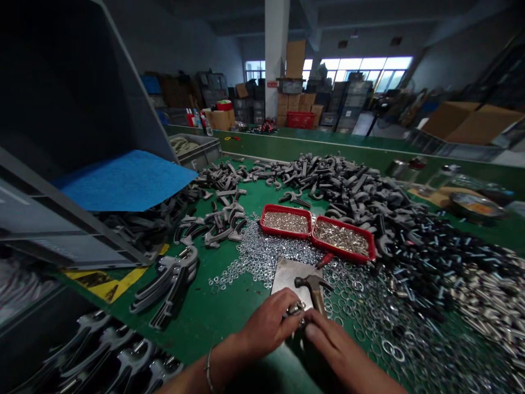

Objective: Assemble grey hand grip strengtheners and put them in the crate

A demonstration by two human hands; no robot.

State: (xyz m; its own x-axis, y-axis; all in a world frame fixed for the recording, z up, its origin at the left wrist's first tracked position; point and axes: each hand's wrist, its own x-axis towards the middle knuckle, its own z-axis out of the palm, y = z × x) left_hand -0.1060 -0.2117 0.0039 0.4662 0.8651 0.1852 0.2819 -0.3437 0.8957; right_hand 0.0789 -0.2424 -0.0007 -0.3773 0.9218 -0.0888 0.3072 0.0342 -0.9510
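My left hand (270,320) has its fingers closed round a small shiny metal part (296,310); its exact kind is partly hidden by the fingers. Against it, with fingers bent together, is my right hand (334,343), whose fingertips meet the left ones near the part. Just beyond the hands lies a claw hammer (314,283) on a flat metal plate (284,272). A red-handled tool (325,260) rests at the plate's far corner. Small nuts (262,254) are scattered left of the plate, and thin metal rings (356,309) spread to its right.
Two red trays (286,235) of small metal pins stand beyond the plate. Grey handle-like parts (340,180) are heaped behind them. Black parts (430,257) and metal sleeves (488,298) pile up at right. A grey crate (135,241) with a blue sheet (131,180) stands at left.
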